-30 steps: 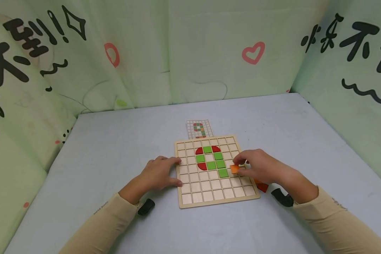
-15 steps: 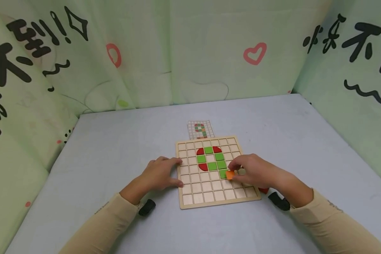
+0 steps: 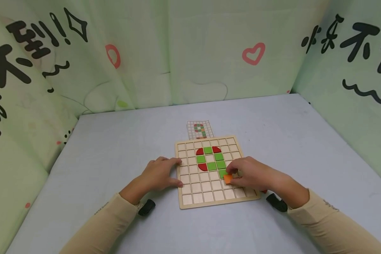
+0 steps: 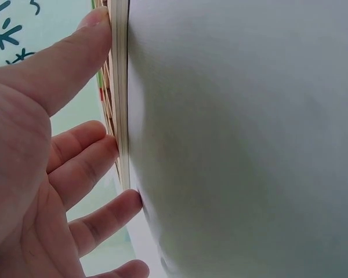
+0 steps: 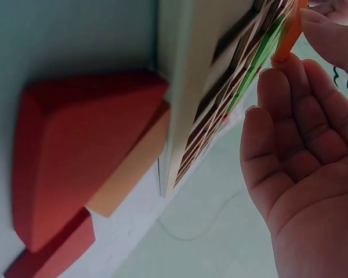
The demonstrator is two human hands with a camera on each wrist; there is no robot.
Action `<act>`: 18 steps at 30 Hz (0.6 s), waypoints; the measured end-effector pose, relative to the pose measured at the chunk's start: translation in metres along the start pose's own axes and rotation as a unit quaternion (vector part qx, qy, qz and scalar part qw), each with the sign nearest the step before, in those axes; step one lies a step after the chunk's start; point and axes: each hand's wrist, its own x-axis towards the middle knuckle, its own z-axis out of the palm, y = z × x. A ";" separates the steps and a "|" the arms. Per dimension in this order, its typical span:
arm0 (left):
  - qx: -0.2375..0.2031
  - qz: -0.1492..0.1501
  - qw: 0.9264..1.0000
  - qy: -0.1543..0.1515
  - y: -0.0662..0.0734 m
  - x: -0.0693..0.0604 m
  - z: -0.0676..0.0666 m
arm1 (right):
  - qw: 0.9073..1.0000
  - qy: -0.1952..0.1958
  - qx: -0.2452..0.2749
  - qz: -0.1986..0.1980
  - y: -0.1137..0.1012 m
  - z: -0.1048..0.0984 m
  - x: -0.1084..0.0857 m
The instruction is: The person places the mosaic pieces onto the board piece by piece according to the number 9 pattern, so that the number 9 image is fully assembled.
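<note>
Orange tile (image 3: 227, 179) is pinched in your right hand (image 3: 251, 173), over the board (image 3: 188, 199); your left hand (image 3: 158, 173), fingers apart, touches its left edge. Lowered askew, the orange tile could dislodge the adjacent green tile (image 3: 222, 173).

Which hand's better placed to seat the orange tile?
Right, most likely: the right hand pinches the orange tile over the wooden grid board, while the left hand holds no tile and touches the board's left edge.
</note>
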 end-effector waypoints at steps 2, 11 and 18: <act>-0.001 -0.001 1.000 -0.001 0.000 0.000 0.000 | 1.000 -0.001 -0.001 0.001 0.000 0.001 0.001; 0.003 -0.004 1.000 -0.001 0.001 0.001 0.000 | 1.000 -0.007 -0.007 0.006 -0.001 0.004 0.002; 0.004 -0.008 1.000 -0.002 0.000 0.002 0.002 | 1.000 -0.008 -0.019 0.004 -0.003 0.004 0.002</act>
